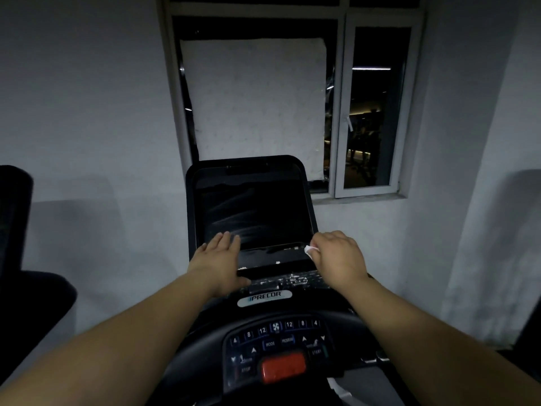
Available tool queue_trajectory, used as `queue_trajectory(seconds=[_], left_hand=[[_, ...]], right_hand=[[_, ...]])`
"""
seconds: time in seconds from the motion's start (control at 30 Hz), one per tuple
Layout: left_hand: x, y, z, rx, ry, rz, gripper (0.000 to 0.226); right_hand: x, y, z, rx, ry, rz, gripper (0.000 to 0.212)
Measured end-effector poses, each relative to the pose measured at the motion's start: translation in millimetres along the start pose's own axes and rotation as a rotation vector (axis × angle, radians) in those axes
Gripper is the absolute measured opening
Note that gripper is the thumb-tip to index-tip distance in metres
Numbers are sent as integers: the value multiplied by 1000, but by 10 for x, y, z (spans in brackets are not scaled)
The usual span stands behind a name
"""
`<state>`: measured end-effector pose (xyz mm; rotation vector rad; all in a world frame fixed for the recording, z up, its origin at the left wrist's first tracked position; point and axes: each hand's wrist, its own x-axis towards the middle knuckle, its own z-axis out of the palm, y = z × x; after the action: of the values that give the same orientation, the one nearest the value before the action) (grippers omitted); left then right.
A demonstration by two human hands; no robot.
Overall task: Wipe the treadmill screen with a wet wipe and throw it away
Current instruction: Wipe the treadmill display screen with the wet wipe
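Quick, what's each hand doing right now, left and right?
Left hand: open, fingers flat against the lower left corner of the treadmill screen.
Right hand: closed around a bunched white wet wipe at the screen's lower right corner.

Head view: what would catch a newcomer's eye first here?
The dark screen at centre, streaked with wipe marks, with both hands at its lower edge. The left hand lies flat on the lower left corner; the right hand grips a white wipe at the lower right. Nearer the camera, a red button stands out on the console.
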<state>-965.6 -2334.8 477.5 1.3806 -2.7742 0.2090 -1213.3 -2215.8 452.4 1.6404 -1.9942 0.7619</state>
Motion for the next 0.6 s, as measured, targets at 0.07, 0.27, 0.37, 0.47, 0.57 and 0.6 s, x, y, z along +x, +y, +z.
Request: queue_trajectory(seconds=[0.07, 0.27, 0.37, 0.47, 0.57, 0.6], left_hand=[[-196, 39, 25, -6, -22, 19, 113], [-772, 158, 252, -29, -52, 60, 114], [-1016, 262, 373, -56, -87, 71, 115], [-1208, 357, 460, -76, -105, 81, 114], [-1340, 462, 549, -87, -119, 95, 115], [-1379, 502, 574, -89, -123, 95, 115]], right_hand=[[-217, -68, -46, -18, -26, 12, 15], [-896, -281, -258, -40, -80, 64, 17], [-1200, -318, -360, -47, -118, 80, 19], [-1437, -315, -478, -76, -155, 102, 20], [-1667, -265, -557, -70, -170, 121, 20], [-1740, -243, -580, -64, -173, 128, 20]])
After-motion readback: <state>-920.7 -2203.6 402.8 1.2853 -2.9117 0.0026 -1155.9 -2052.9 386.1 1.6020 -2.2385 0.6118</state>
